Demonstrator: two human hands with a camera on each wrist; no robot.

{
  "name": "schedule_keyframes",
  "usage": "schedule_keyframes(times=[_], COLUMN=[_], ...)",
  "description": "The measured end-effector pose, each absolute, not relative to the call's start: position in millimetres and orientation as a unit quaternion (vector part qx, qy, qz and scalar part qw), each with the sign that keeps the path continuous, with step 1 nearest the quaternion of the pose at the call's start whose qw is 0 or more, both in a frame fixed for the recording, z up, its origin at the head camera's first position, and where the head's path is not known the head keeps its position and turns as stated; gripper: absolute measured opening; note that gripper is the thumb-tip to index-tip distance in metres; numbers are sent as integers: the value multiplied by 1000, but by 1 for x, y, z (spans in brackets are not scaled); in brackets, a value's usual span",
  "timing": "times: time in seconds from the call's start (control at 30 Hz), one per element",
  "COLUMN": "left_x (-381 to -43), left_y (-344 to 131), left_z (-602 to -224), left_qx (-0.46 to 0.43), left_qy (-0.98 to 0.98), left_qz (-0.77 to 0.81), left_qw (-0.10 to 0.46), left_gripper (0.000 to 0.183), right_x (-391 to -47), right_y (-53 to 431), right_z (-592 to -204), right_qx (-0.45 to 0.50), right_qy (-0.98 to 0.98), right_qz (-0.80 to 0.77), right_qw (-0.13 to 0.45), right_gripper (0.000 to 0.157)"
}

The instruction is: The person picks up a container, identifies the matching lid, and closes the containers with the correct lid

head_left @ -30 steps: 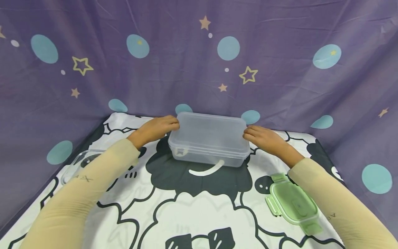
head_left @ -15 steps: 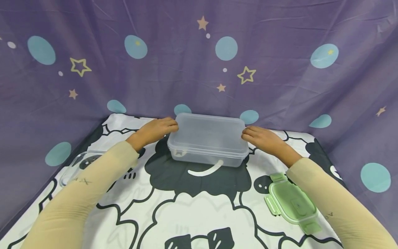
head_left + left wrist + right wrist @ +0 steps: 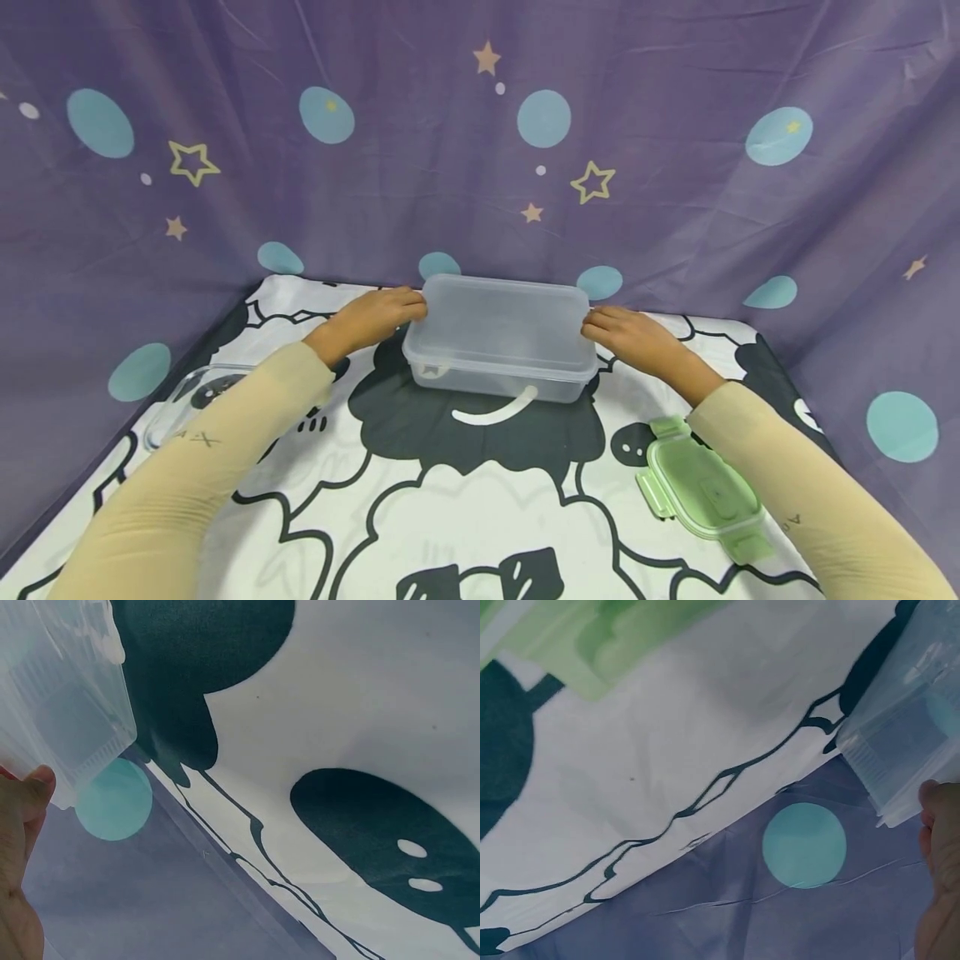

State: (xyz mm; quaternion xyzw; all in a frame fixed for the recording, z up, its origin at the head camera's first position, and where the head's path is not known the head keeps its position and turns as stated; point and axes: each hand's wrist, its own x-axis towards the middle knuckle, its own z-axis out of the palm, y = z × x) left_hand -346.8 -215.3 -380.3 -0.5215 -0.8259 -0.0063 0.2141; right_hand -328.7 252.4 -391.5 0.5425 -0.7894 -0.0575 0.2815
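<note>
A large translucent plastic storage box (image 3: pixel 501 379) with its lid (image 3: pixel 506 321) on top is at the far middle of the table in the head view. My left hand (image 3: pixel 378 317) grips its left edge near the back corner, and my right hand (image 3: pixel 630 333) holds the opposite edge. In the left wrist view, the thumb (image 3: pixel 41 784) lies against the box's rim. The right wrist view shows the other thumb (image 3: pixel 934 795) likewise at the edge. The remaining fingers are mostly hidden.
A green clip-lock lid (image 3: pixel 705 492) lies on the right, partly beneath the right forearm. At the left, a clear glass container (image 3: pixel 168 408) is half hidden by the left sleeve. A purple patterned curtain (image 3: pixel 420 167) hangs right behind the table's back edge.
Both hands keep their hold on the box, which stays in place. The whole head view has shifted very slightly; nothing else has visibly moved.
</note>
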Motion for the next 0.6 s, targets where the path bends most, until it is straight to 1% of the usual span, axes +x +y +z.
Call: schedule_keyframes(times=[0.23,0.33,0.4,0.5,0.6], left_x=[-349,-352,-354,-358,-363], left_y=[-210,-207,-206,-204,-200], left_z=[-378,-375,-373,-371,-370], left_qx=[-490,-472,-458,-440,-419], left_qy=[-855,-869,-877,-886,-896], left_qz=[-30,-34,-42,-65,-93], left_qw=[164,145,137,129,117], left_gripper=[53,53,51,48,38], right_x=[-327,-327,-328,-331,-334], right_y=[252,253,254,252,246], right_z=[-387,-385,-383,-381,-377], right_qx=[520,496,480,465,453], right_qy=[-820,-837,-846,-854,-862], right_qz=[-29,-6,10,26,36], right_qw=[238,230,231,233,223], right_gripper=[33,36,34,24,17])
